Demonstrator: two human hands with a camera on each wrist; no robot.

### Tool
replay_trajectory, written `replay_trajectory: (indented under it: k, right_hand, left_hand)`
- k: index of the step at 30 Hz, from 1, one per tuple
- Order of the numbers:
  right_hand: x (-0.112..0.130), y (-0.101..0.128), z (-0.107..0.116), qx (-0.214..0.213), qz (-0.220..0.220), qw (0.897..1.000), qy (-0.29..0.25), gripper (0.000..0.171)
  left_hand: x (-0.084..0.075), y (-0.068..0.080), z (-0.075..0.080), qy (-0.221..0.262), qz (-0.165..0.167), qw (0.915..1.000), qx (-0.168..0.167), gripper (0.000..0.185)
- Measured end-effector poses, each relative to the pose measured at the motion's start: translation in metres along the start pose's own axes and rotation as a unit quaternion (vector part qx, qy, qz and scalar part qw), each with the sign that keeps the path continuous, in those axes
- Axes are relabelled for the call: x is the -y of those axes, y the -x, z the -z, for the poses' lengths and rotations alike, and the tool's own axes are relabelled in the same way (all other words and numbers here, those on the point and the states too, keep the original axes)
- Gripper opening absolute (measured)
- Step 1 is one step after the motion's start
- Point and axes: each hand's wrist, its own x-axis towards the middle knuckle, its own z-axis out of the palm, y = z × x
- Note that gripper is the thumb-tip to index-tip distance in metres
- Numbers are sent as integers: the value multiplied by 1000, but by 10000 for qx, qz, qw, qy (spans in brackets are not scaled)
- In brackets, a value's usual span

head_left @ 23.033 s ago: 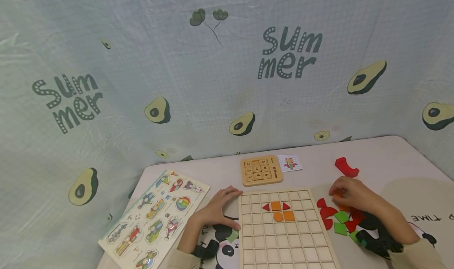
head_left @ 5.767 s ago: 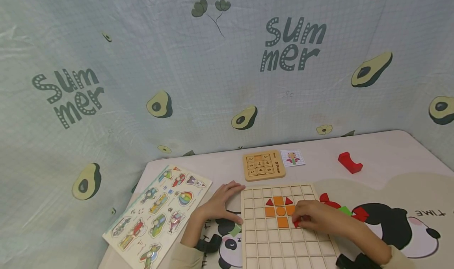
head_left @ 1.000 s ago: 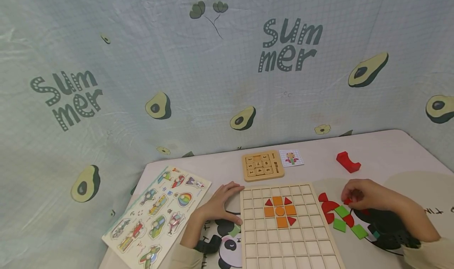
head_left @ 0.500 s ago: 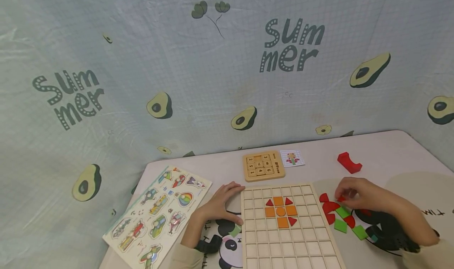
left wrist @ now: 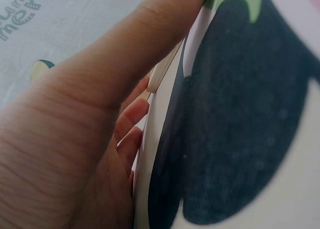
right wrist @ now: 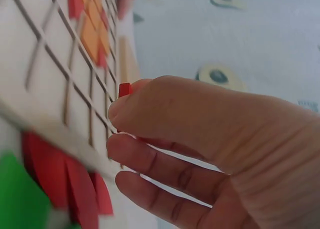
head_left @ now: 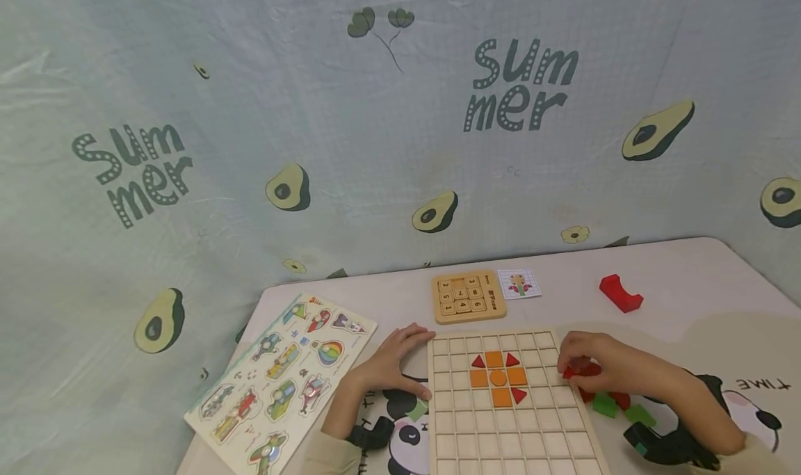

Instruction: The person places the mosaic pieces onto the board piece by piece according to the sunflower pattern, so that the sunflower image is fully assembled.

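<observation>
My right hand (head_left: 601, 358) pinches a small red tile (right wrist: 124, 89) between thumb and index finger, over the right edge of the wooden grid board (head_left: 526, 433). The tile's full outline is hidden by the fingertips. On the board, orange squares (head_left: 501, 397) surround an orange circle (head_left: 497, 377), with red triangles (head_left: 519, 396) at three of the corners. My left hand (head_left: 389, 365) is spread at the board's left side, fingertips by the far corner and thumb against the edge. Red pieces (right wrist: 65, 179) and green squares (head_left: 604, 405) lie beside the board, partly under my right hand.
A number slide puzzle (head_left: 469, 298) and a small pattern card (head_left: 519, 285) lie beyond the board. A red arched block (head_left: 621, 294) stands at the far right. To the left is a picture puzzle board (head_left: 281, 384). A patterned curtain (head_left: 350, 127) hangs behind the table.
Over the last second my right hand has moved left with the red tile, from the loose pieces to the board's edge. Since the oldest frame, orange squares and a red triangle were added.
</observation>
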Motion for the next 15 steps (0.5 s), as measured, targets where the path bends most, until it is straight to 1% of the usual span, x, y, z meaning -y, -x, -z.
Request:
replay_trajectory:
  k: [4, 9, 12, 15]
  right_hand:
    - [7, -9, -8, 241, -110, 9996, -49, 12]
    - [12, -18, -21, 427, -167, 9989, -81, 10]
    - [15, -23, -28, 499, -97, 9987, -93, 11]
    - [17, -29, -35, 521, 94, 9986, -24, 11]
  left_hand:
    - [0, 0, 0, -40, -27, 10000, -20, 93]
    - [-1, -1, 0, -52, 2, 10000, 8, 93]
    - [0, -1, 0, -55, 12, 10000, 15, 93]
    - [1, 0, 0, -61, 9, 10000, 16, 93]
